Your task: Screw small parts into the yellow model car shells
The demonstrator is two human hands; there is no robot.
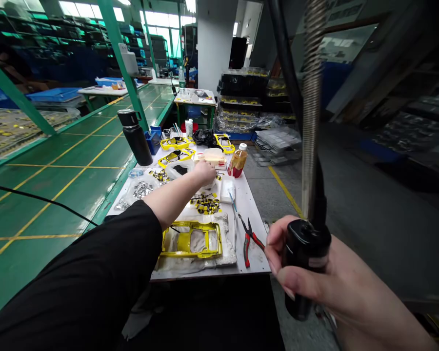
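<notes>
My left hand (pixel 205 173) reaches far over the table, beside a small container and a pale sponge-like block (pixel 214 157); its fingers are mostly hidden. At the lower right, my right hand (pixel 296 273) is wrapped round a black cylindrical tool (pixel 306 243), which hangs from a metal spring and a black cable. A yellow car-shaped frame (pixel 192 240) lies on a whitish pad (pixel 227 248) near the table's front edge. Small black and yellow parts (pixel 207 205) lie behind it. Red-handled pliers (pixel 248 241) rest open to its right.
A white tray (pixel 227 190), a brush (pixel 233 201) and a drink bottle (pixel 237 160) stand or lie along the right side. At the left are a bag of silver parts (pixel 143 189) and a black flask (pixel 135 139). More yellow frames (pixel 176 157) lie farther back.
</notes>
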